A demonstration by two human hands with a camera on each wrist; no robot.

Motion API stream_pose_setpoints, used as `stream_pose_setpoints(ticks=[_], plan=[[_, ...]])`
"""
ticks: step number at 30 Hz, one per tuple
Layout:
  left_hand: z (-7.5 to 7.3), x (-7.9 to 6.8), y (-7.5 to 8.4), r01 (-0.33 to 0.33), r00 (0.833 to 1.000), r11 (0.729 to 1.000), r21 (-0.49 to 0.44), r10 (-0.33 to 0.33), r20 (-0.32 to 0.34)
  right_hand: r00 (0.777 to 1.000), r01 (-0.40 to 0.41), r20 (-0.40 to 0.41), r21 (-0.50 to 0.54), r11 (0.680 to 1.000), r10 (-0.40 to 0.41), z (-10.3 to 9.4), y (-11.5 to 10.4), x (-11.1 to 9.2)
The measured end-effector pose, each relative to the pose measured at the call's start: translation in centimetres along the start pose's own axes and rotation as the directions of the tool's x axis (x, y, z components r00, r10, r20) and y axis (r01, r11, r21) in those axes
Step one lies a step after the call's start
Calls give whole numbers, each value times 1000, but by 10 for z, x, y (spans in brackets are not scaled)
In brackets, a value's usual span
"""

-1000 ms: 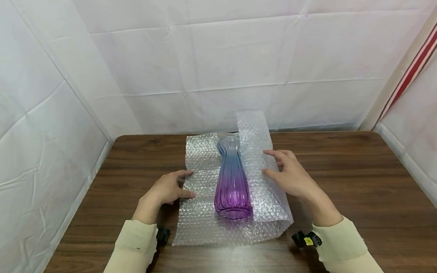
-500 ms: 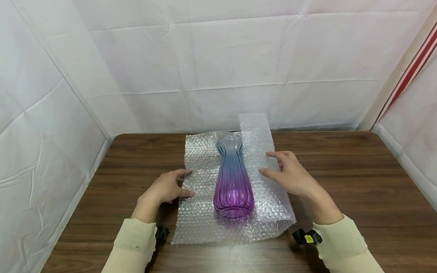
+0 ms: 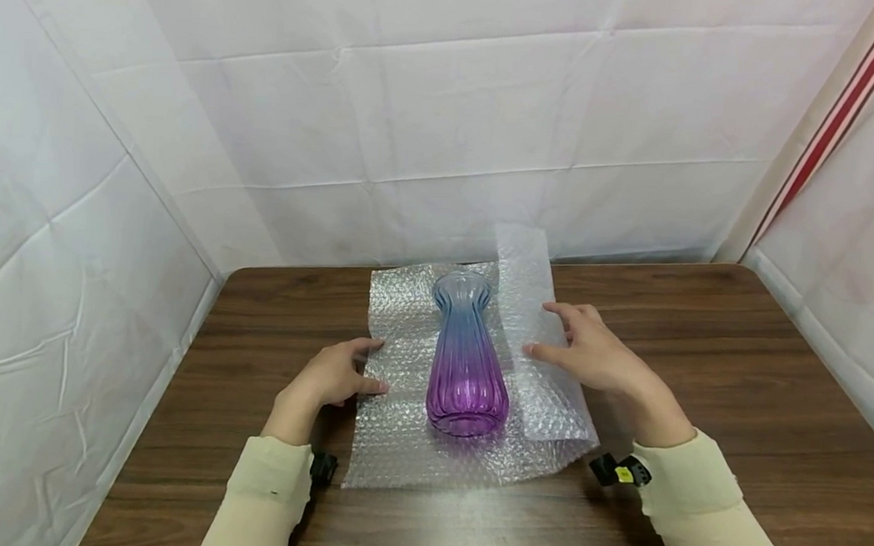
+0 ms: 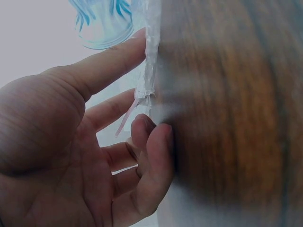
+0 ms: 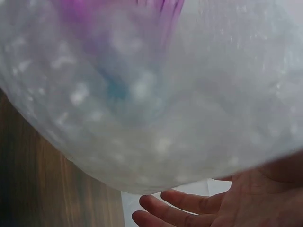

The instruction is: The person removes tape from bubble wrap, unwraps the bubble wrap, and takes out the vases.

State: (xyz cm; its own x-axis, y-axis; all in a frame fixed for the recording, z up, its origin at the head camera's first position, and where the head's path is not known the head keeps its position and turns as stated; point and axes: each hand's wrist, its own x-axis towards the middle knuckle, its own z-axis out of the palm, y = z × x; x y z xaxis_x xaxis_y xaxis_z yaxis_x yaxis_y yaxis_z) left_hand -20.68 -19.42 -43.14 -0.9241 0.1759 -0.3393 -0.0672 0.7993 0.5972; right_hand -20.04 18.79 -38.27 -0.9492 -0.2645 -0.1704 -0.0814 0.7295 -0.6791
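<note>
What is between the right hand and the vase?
In the head view, bubble wrap, partly folded over, lies between the right hand and the vase.

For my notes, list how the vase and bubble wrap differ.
The vase fades from blue to purple; the bubble wrap is colorless. The vase has long ribs; the bubble wrap, small bubbles. The vase lies on its side; the bubble wrap spreads beneath, its right part raised. Both look see-through.

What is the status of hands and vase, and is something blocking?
Left hand touching left edge of bubble wrap; right hand at folded flap. Vase lies uncovered on the wrap. Flap sits between vase and right hand; no other obstruction seen.
</note>
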Motion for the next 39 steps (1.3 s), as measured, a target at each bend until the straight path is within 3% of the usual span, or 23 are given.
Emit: stream_pose_setpoints(ticks=[8,19,26,39], plan=[[0,1,-2,14,1000,1000,-25,-14,5,1000,7,23,-4,1000,-7,-8,3,-2],[0,1,0,20,1000,1000,-7,-20,16,995,97,13,-15,995,-97,-10,9,-2],[0,0,0,12,1000,1000,6,-12,16,997,74,26,-71,995,-72,-11,7,-4],[0,1,-1,10,1000,1000,2,-10,11,998,53,38,-69,996,-51,-16,7,-5]])
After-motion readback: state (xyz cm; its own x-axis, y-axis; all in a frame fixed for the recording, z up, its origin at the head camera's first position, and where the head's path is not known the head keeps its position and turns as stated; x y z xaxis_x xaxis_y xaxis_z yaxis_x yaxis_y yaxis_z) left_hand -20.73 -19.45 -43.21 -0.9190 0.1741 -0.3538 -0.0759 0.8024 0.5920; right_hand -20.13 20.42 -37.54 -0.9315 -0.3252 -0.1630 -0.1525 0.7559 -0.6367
